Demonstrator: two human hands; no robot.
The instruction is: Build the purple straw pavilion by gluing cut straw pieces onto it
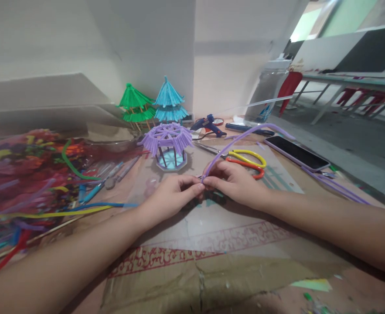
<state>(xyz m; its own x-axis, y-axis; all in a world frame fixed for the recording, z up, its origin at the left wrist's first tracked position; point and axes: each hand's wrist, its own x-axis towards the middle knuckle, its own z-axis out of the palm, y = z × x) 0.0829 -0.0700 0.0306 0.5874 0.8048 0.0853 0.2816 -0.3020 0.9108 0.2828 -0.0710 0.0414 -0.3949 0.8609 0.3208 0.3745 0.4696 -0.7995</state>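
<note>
Both hands meet over the middle of the work surface, pinching one end of a long purple pipe cleaner (236, 138). My left hand (172, 196) has its thumb and fingertips closed on that end. Pressed beside it, my right hand (236, 181) grips the same strip, which arcs up and away to the right. Just behind the hands stands a small purple-roofed pavilion model (167, 146) with brown posts and a pale blue base. Scissors (246, 161) with yellow and orange handles lie beyond my right hand.
Green (136, 104) and light blue (170, 102) tiered roof models stand at the back. Near them lies a blue glue gun (210, 125). A phone (296, 152) rests at right, a large clear container (269, 93) behind. Colourful craft scraps (25, 183) are heaped at left beside pens (102, 183).
</note>
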